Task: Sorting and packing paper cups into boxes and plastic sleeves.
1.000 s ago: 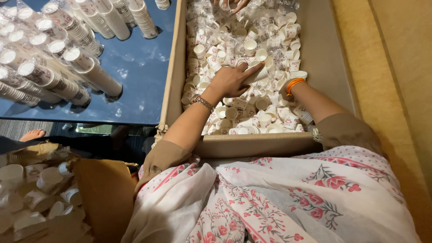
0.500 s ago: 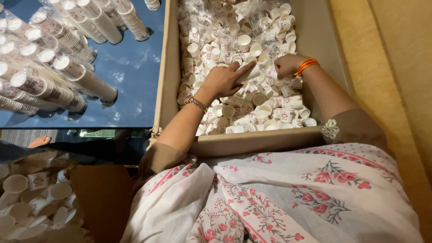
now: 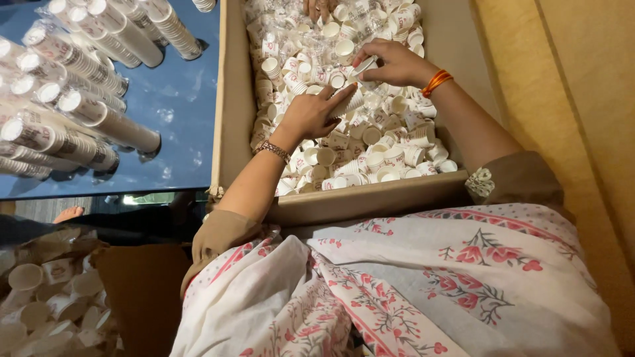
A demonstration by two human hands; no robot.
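Your left hand (image 3: 311, 114) grips a short stack of paper cups (image 3: 347, 102); your right hand (image 3: 390, 63) pinches one cup (image 3: 364, 66), mid-box (image 3: 231, 119).

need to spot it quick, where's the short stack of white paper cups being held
In the head view, the short stack of white paper cups lies in the left hand, inside the cardboard box.

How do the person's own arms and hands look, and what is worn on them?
Both forearms are bare, with short olive-brown sleeves ending near the elbows. The right sleeve has a small pale flower-shaped ornament at its edge. The left hand has a beaded metallic bracelet at the wrist. The right hand has orange bangles at the wrist. No rings are clear to see.
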